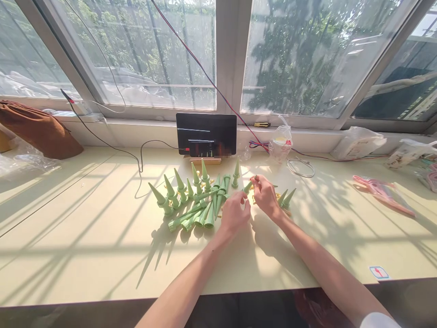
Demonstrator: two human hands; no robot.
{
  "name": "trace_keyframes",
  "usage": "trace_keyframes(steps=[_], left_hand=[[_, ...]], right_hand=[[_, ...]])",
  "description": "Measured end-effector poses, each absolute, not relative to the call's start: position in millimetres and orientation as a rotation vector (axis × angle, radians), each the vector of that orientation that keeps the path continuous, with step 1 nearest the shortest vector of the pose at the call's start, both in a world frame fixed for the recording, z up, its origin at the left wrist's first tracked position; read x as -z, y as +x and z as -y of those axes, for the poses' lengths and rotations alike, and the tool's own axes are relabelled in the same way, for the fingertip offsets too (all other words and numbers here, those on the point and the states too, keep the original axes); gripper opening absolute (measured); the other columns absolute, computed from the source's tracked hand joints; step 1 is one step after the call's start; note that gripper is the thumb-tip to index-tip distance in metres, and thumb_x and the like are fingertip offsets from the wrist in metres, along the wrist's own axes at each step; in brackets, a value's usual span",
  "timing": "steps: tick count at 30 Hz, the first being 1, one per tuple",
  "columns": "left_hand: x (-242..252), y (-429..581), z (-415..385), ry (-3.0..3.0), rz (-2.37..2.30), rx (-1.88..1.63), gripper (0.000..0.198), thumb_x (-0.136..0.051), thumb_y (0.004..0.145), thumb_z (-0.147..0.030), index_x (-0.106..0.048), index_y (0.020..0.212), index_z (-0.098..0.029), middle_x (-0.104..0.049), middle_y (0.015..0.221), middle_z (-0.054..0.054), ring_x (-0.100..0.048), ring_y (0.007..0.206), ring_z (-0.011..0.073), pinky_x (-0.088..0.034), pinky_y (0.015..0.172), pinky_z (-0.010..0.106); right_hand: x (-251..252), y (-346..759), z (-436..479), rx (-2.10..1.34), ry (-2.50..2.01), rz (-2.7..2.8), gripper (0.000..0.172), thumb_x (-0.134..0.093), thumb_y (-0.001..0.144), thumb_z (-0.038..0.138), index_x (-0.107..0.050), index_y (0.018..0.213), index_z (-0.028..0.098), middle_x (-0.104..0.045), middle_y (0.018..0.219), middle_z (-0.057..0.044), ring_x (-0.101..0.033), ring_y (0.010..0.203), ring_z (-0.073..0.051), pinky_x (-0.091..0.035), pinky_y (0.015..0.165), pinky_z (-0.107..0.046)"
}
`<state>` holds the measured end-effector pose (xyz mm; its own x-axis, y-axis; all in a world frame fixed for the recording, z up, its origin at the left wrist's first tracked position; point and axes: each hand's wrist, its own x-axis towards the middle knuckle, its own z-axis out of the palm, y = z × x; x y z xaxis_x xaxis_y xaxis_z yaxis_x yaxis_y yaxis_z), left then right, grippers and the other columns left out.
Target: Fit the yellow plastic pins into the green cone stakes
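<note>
My right hand [265,195] pinches a green plastic plant-watering spike [248,186] near its tip, holding it slanted above the table. Just left of it is my left hand [235,212], its fingers bent and the thumb apart from them. Its fingertips are close to the spike's lower end; I see nothing held in them. Several green spikes [180,182] stand upright in a row to the left, points up. In front of them a pile of loose green spikes [208,212] lies on the table. One upright spike [236,174] stands behind my hands, and more green cones [288,198] are beside my right forearm.
A black tablet [206,134] leans on a wooden stand [205,160] by the window. Small yellow pieces [287,211] lie near my right wrist. A coiled cable [300,167], a plastic bag [280,143] and pink-handled pliers [382,193] are to the right; brown cloth [37,127] is far left.
</note>
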<state>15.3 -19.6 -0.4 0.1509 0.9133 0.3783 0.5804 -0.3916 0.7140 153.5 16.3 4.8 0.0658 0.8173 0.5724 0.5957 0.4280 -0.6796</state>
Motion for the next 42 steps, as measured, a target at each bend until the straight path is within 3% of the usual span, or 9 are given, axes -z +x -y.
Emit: trace_keyframes(steps=[4,8,12,18,25,31,42], left_hand=[[-2,11,15,1.955,-1.392,-1.167,0.02,-0.058,0.082,-0.022,-0.062,0.102,-0.02,-0.066,0.099,0.004,-0.047,0.051,0.0092,-0.046,0.068,0.03],[0,13,15,1.982,-1.322,-1.063,0.025,-0.058,0.081,-0.018,-0.064,0.105,-0.02,-0.069,0.105,0.006,-0.056,0.062,0.0137,-0.047,0.069,0.031],[3,14,15,2.024,-1.308,-1.003,0.02,-0.054,0.082,-0.014,-0.063,0.099,-0.018,-0.069,0.095,0.006,-0.059,0.071,0.0173,-0.046,0.069,0.031],[5,14,13,2.039,-1.316,-0.969,0.006,-0.05,0.085,-0.019,-0.056,0.084,-0.019,-0.063,0.08,0.003,-0.054,0.066,0.0166,-0.039,0.061,0.028],[7,15,13,2.022,-1.329,-0.949,0.016,-0.048,0.087,-0.023,-0.048,0.071,-0.02,-0.054,0.066,0.0,-0.047,0.06,0.0148,-0.032,0.056,0.027],[5,15,12,1.942,-1.352,-1.016,0.02,-0.048,0.09,-0.029,-0.049,0.072,-0.019,-0.052,0.066,0.0,-0.045,0.057,0.0131,-0.032,0.054,0.027],[-1,12,12,1.794,-1.333,-1.146,0.031,-0.047,0.093,-0.042,-0.039,0.073,-0.021,-0.044,0.064,-0.004,-0.037,0.05,0.0102,-0.029,0.053,0.026]], right_hand=[[7,154,-4,-0.281,-1.195,1.66,0.022,-0.041,0.099,0.033,-0.049,0.082,0.021,-0.057,0.077,-0.002,-0.045,0.058,-0.013,-0.041,0.059,-0.027],[14,153,-1,-0.314,-1.151,1.708,0.024,-0.041,0.099,0.034,-0.046,0.079,0.022,-0.057,0.074,-0.001,-0.048,0.06,-0.014,-0.042,0.061,-0.027],[15,151,-1,-0.362,-1.137,1.697,0.024,-0.041,0.099,0.035,-0.047,0.08,0.022,-0.056,0.073,0.0,-0.048,0.06,-0.014,-0.042,0.06,-0.027],[15,148,0,-0.404,-1.197,1.635,0.026,-0.042,0.099,0.038,-0.051,0.082,0.021,-0.05,0.067,0.002,-0.044,0.053,-0.012,-0.039,0.056,-0.026],[15,146,1,-0.437,-1.261,1.613,0.029,-0.042,0.098,0.044,-0.055,0.084,0.022,-0.055,0.07,0.0,-0.048,0.056,-0.014,-0.042,0.059,-0.026],[11,149,1,-0.409,-1.282,1.594,0.032,-0.04,0.098,0.044,-0.058,0.085,0.021,-0.058,0.069,0.0,-0.051,0.056,-0.014,-0.043,0.059,-0.026],[12,155,-5,-0.309,-1.327,1.506,0.022,-0.046,0.095,0.031,-0.063,0.1,0.017,-0.07,0.095,-0.009,-0.065,0.074,-0.019,-0.052,0.069,-0.031]])
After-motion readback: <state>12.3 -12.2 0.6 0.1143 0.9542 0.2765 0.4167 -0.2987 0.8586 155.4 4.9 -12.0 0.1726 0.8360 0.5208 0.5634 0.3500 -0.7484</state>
